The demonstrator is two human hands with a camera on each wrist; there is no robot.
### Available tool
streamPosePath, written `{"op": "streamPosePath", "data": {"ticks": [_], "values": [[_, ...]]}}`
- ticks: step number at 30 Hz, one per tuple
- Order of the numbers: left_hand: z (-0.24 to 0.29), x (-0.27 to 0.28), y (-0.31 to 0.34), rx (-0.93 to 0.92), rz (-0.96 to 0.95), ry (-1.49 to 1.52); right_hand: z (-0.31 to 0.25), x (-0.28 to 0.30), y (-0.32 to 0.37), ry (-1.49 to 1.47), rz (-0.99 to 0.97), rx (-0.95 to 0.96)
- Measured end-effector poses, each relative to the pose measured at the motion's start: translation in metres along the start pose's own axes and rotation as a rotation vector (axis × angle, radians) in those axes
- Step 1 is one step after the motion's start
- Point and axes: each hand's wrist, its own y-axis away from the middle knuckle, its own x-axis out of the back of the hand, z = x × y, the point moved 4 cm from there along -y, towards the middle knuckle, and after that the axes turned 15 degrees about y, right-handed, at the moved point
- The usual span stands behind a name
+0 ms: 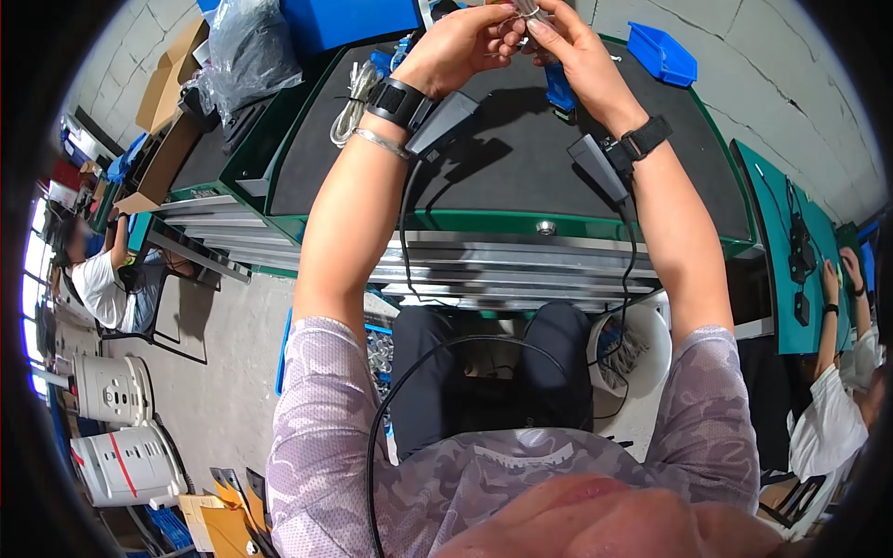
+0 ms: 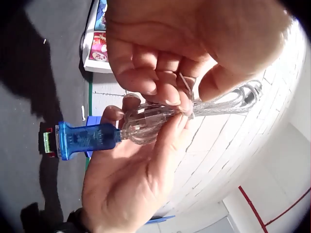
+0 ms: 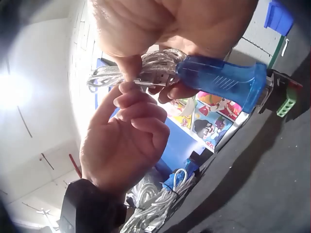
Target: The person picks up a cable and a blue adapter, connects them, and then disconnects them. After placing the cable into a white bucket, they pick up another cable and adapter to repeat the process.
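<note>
A coiled clear cable (image 2: 228,103) (image 3: 103,77), bound at its middle by a thin tie (image 2: 185,82), is held up between both hands. My right hand (image 1: 592,74) (image 2: 129,182) (image 3: 170,24) grips the coil, thumb close to the tie. My left hand (image 1: 460,48) (image 2: 175,41) (image 3: 124,143) pinches at the tie with thumb and fingertips, the other fingers curled. From the coil extends a blue connector (image 1: 559,88) (image 2: 91,138) (image 3: 221,80) with a green terminal block (image 2: 46,142) (image 3: 287,102) at its end. A metal USB plug (image 3: 158,77) lies against the coil.
Another tied cable bundle (image 1: 351,112) (image 3: 155,201) lies on the dark mat (image 1: 521,177) at the left. A blue bin (image 1: 662,56) stands at the back right. Below the bench are a white bucket (image 1: 646,353) and a blue crate (image 1: 285,349). Other people sit at both sides.
</note>
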Motion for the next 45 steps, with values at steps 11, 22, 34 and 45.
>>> {"op": "streamPosePath", "data": {"ticks": [11,22,34,45], "values": [[-0.002,0.005,-0.001,-0.029,0.082,-0.046,0.001,0.000,0.000,0.122,0.044,-0.006],[0.017,-0.020,0.008,-0.336,0.130,-0.453,-0.007,-0.001,0.003,-0.010,-0.004,-0.162],[0.032,-0.046,0.025,-0.679,0.217,-1.433,0.005,0.002,0.005,0.084,-0.013,-0.171],[-0.004,0.003,0.010,0.076,0.270,-0.278,0.008,0.002,0.004,0.172,0.035,-0.060]]}}
